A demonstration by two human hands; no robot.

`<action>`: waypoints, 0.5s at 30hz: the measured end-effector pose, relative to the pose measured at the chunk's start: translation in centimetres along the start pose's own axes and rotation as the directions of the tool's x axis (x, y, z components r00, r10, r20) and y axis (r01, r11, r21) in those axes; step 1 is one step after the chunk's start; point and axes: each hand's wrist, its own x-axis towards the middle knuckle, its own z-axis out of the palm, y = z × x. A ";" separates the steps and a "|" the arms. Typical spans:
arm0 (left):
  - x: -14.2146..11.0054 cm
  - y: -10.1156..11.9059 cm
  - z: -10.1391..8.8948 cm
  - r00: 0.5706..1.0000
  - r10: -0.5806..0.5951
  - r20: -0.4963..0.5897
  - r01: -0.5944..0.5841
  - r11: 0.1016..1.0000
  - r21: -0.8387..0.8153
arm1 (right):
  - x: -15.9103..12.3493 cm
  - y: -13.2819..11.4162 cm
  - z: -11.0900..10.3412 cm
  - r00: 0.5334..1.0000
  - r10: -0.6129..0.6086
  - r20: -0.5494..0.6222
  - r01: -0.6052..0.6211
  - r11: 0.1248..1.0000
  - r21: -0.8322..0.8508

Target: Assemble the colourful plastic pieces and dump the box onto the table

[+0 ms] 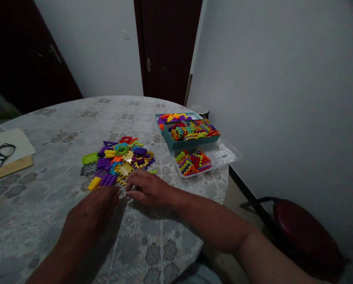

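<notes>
A loose pile of coloured plastic gear and connector pieces [107, 163] lies on the table, in purple, yellow, green, red, blue and grey. At its near edge, my left hand [89, 215] is closed, seen from the back. Its fingertips are mostly hidden, and a small speck of red shows beneath them; what they hold I cannot make out. Close beside it, my right hand [147, 188] has bent fingers with the thumb apart from them, and nothing shows between. A yellow square piece [125, 170] lies just beyond the right fingertips.
Right of the pile stand a teal box [191, 141] of joined colourful pieces, another shallow teal tray [158, 119] behind it, and a clear plastic container [183, 176] with more pieces. Glasses [6, 151] rest at the left. A dark red stool [305, 227] stands by the wall.
</notes>
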 end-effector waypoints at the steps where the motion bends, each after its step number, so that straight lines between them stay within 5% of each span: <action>1: -0.1 -0.1 0.2 1.000 0.015 -0.015 -0.016 0.997 -0.072 | 0.0 -0.1 0.1 0.999 -0.016 -0.032 0.017 0.999 0.031; 8: -0.2 0.8 -0.3 0.997 0.022 -0.068 -0.043 0.940 -0.338 | 0.2 -1.8 -1.5 0.994 0.107 -0.031 -0.104 0.992 0.078; 12: -0.9 0.1 -1.5 0.985 -0.092 -0.143 0.045 0.951 -0.306 | -1.1 -3.0 -6.7 0.981 0.094 -0.168 -0.113 0.988 -0.107; 15: -2.3 -2.1 -1.8 0.980 -0.135 -0.144 0.099 0.967 -0.237 | -4.4 -2.0 -12.2 0.884 0.230 -0.406 -0.340 0.913 -0.225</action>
